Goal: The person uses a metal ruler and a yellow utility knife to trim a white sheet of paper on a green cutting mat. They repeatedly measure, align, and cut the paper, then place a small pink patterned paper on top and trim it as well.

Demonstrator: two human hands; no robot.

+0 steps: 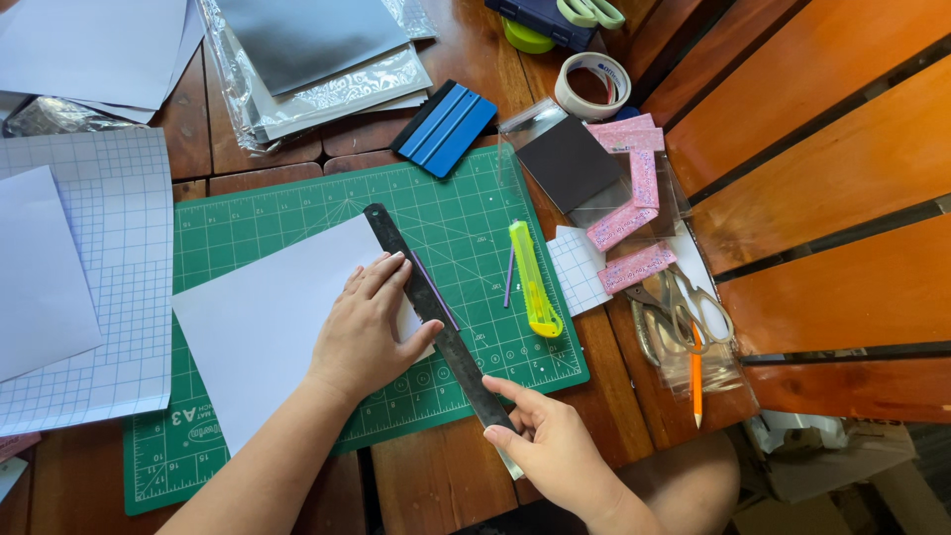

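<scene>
Both hands set a ruler along a paper edge.
Left hand [367, 332] lies flat, pinning paper [267, 327] and ruler [431, 307] on the mat [466, 213]; right hand [550, 441] pinches the ruler's near end, steadying its angle. Knife [533, 279] lies just beyond the right hand.

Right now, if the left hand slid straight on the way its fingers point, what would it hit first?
The left hand lies flat on the white paper sheet, fingers pointing up-right. They already touch the long dark metal ruler; past it likely the thin purple stick.
</scene>
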